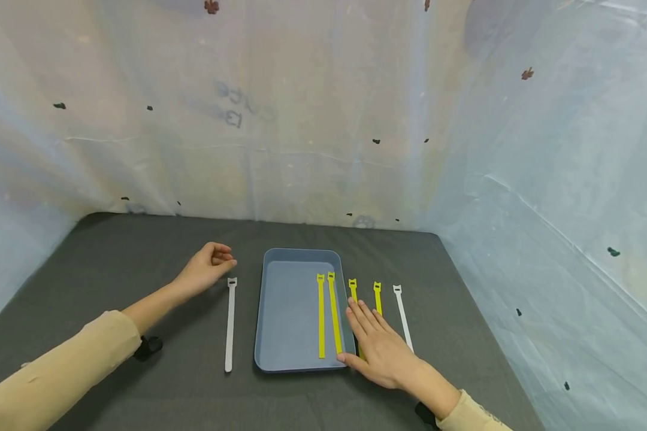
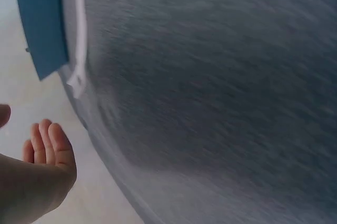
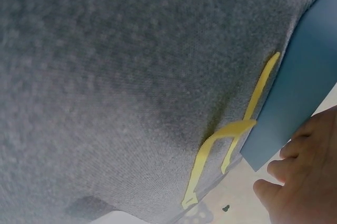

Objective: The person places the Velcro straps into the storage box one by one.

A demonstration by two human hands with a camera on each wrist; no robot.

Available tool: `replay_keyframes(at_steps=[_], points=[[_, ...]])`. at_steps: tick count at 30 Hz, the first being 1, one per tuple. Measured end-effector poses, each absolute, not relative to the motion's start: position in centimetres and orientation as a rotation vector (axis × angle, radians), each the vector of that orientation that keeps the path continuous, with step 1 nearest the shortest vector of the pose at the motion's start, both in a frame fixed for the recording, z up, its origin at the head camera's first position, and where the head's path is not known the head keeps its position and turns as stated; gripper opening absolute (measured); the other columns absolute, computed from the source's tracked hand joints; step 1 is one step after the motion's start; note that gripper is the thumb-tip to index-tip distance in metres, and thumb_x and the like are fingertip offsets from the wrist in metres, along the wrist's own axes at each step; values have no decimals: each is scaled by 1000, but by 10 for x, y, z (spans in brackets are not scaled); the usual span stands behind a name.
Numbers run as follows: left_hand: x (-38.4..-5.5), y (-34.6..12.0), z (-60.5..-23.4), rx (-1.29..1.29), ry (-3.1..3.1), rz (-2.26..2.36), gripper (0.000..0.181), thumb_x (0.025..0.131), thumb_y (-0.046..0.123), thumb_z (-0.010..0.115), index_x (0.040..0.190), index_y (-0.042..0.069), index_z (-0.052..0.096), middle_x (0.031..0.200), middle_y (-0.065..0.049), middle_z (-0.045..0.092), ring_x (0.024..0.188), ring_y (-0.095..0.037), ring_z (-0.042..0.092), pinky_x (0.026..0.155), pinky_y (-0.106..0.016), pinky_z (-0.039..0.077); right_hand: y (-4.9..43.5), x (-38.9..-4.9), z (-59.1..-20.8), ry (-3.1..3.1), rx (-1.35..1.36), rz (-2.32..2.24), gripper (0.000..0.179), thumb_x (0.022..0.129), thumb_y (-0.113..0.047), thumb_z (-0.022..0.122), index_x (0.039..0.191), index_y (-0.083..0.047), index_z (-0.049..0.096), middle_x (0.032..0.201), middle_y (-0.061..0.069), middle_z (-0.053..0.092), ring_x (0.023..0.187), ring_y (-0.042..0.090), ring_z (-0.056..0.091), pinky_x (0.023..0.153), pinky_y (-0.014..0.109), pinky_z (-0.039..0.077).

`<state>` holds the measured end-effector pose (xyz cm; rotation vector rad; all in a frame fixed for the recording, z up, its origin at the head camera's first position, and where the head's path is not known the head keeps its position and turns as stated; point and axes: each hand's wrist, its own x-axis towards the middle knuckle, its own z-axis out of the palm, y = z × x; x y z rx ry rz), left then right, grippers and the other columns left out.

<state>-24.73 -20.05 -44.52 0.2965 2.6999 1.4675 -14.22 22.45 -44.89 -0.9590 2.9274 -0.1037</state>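
Note:
A blue-grey tray [image 1: 288,311] holds two yellow hook-and-loop cable ties [image 1: 321,317] on its right side. My left hand [image 1: 207,268] is held above the table with loosely bent fingers and nothing in them, near the slotted head of a white cable tie [image 1: 230,326] left of the tray. Over the tray's right rim lies my right hand [image 1: 377,350], fingers straight, partly hiding two more yellow ties [image 1: 377,293]. In the right wrist view one yellow tie [image 3: 197,166] arches up off the cloth; contact with my right hand [image 3: 308,171] cannot be told.
A second white cable tie [image 1: 403,317] lies right of the yellow ones, its lower end hidden by my right hand. Dark grey cloth [image 1: 194,383] covers the table. Pale printed sheeting [image 1: 302,120] hangs behind and along both sides.

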Motion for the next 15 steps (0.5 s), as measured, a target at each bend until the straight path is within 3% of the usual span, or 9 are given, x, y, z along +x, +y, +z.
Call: replay_keyframes(at_steps=[6, 15], points=[[-243, -210, -456, 462, 2786, 1231, 46, 105, 20, 64, 135, -12, 51, 121, -23, 62, 108, -34, 61, 88, -47, 53, 225, -141, -450, 2930, -969, -100, 93, 104, -69, 37, 162, 3, 28, 173, 15, 16, 158, 35, 17, 125, 54, 23], [-236, -210, -462, 603, 2825, 980, 47, 99, 23, 72, 126, -13, 59, 112, -20, 59, 106, -36, 56, 88, -53, 50, 225, -140, -449, 2922, -963, -104, 92, 105, -67, 39, 162, 3, 26, 173, 16, 15, 159, 34, 15, 126, 53, 22]])
